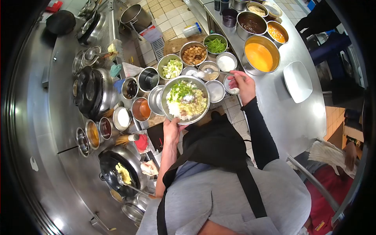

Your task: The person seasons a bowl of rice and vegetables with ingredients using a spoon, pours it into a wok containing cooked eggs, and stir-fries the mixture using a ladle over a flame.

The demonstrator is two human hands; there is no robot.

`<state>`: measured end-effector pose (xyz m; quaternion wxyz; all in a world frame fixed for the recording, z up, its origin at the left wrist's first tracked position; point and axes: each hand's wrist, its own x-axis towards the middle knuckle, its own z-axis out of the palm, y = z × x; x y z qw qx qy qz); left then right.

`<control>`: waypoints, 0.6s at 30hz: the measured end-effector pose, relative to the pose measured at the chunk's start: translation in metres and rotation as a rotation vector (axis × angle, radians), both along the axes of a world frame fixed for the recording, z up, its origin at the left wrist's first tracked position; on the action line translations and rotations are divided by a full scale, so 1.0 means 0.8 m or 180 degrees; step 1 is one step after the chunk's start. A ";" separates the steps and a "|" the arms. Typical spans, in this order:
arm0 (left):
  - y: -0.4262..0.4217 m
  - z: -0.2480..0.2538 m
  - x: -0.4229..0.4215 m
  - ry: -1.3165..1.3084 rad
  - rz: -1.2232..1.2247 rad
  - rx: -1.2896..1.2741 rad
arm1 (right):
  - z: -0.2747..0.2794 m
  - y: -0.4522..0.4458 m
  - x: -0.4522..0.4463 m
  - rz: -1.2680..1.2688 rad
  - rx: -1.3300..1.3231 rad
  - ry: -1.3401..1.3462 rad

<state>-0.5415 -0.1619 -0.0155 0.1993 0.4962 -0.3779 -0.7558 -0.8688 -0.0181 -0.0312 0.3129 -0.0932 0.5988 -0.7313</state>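
My left hand [171,131] grips the near rim of a steel bowl [166,114]. White rice [172,108], chopped green onion [183,90], a yellowish chopped food and a small heap of white powder lie in the bowl. My right hand [243,85] is closed on the thin handle of a spoon [208,69], with its head over the small seasoning bowls beyond the held bowl. Just below the right hand is a small bowl of white powder [232,87]; another powder bowl [215,91] stands to its left.
Around them stand bowls of cut pale-green vegetable [172,69], browned cubes [194,55] and green pieces [216,45]. To the right are a pot of orange liquid [259,55] and a white dish [297,81]. At left, a wok [116,162] holds yellow food and a ladle. Another person's hand [349,155] shows at far right.
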 end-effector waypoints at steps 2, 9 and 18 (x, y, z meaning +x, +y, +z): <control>-0.001 -0.001 0.000 0.0000 -0.0087 0.0079 | -0.027 -0.022 0.008 -0.0077 0.0475 0.0976; 0.018 0.019 0.015 -0.0157 -0.0006 0.0048 | -0.161 -0.090 -0.009 -0.0158 0.1249 0.1567; 0.031 0.010 0.058 -0.0103 0.0272 0.0026 | -0.160 -0.122 -0.016 -0.0215 0.0732 0.0039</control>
